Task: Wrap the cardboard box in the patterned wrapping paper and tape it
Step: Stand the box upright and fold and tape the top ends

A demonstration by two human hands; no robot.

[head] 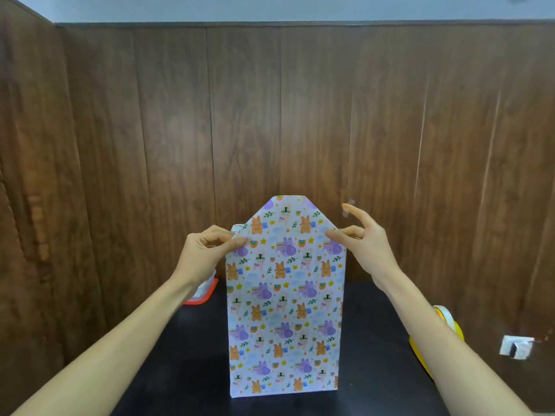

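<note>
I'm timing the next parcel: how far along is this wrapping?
Done: the pastel animal-print wrapping paper covers the upright parcel's near face, no cardboard showing, and its top flap is creased to a taper. In hand: the left hand and right hand pinch the flap's lower corners, a clear tape strip stuck to a right finger. Left: folding the flap down and taping it; the far side is hidden.

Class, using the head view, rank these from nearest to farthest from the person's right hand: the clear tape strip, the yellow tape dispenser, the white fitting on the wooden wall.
1. clear tape strip: stuck to a raised fingertip of the right hand.
2. yellow tape dispenser: lower right, beside the forearm.
3. white fitting: farthest right, on the wooden wall panel.
</note>
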